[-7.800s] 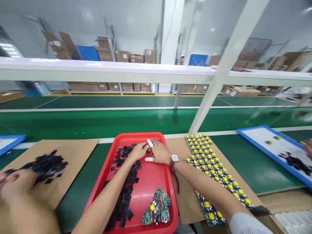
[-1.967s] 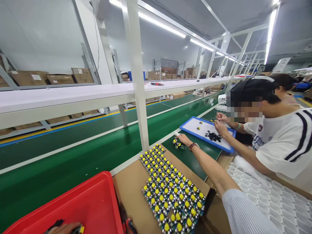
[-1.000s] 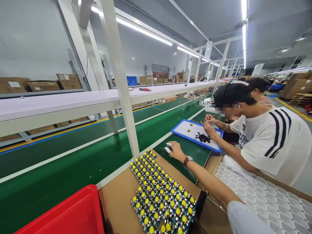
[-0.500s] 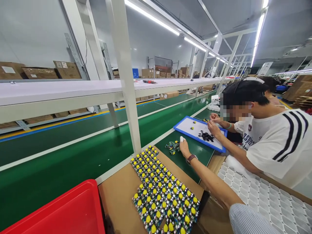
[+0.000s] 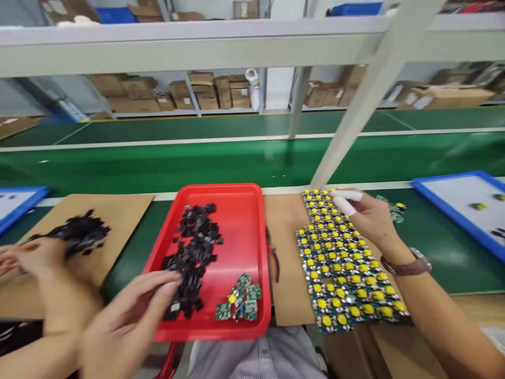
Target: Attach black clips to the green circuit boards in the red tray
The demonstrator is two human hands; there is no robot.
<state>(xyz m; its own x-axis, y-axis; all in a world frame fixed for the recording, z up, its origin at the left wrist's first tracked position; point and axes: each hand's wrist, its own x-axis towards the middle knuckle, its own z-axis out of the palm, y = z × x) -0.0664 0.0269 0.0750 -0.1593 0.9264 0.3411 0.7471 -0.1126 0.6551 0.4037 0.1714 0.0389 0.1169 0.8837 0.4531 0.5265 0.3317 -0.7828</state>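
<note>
My left hand, smeared by motion, hovers over the left side of a red tray. Its thumb and index tip come together beside a heap of small black pieces; whatever is between them is hidden. Several loose green circuit boards lie at the tray's near right corner. With white covers on two fingers, my right hand pinches a circuit board at the upper edge of an array of boards with yellow-topped components. The fingertips partly cover that board.
Red-handled pliers lie on cardboard right of the tray. A co-worker's hands are at another black heap on the left. A blue-rimmed tray stands at right. A slanted white post rises behind the boards.
The view has swung left and down, bringing the whole red tray and my left hand into sight. My right hand has moved from the loose board pile to the array.
</note>
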